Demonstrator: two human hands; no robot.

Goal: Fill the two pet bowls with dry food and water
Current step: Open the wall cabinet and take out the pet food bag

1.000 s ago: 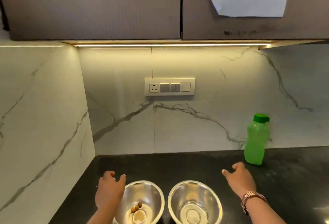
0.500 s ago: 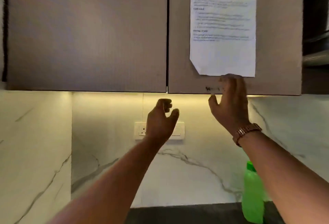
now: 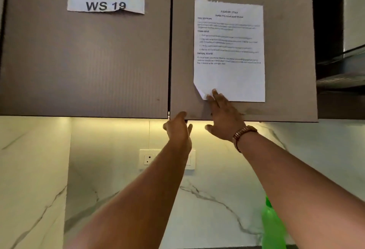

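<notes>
The view points up at two grey-brown wall cabinet doors. My left hand is at the lower left corner of the right cabinet door, fingertips curled over its bottom edge. My right hand lies flat against the same door just below a taped paper sheet, fingers spread and holding nothing; a watch is on that wrist. The green water bottle shows at the bottom right, partly hidden by my right forearm. The two pet bowls are out of view.
The left cabinet door carries a label reading "WS 19". A white switch and socket plate sits on the marble backsplash under the lit cabinet underside. A dark open shelf area lies to the right of the cabinets.
The view swung up from the counter and bowls to the cabinets. Both hands rose from beside the bowls; the left now holds the right door's bottom edge, the right rests on the door.
</notes>
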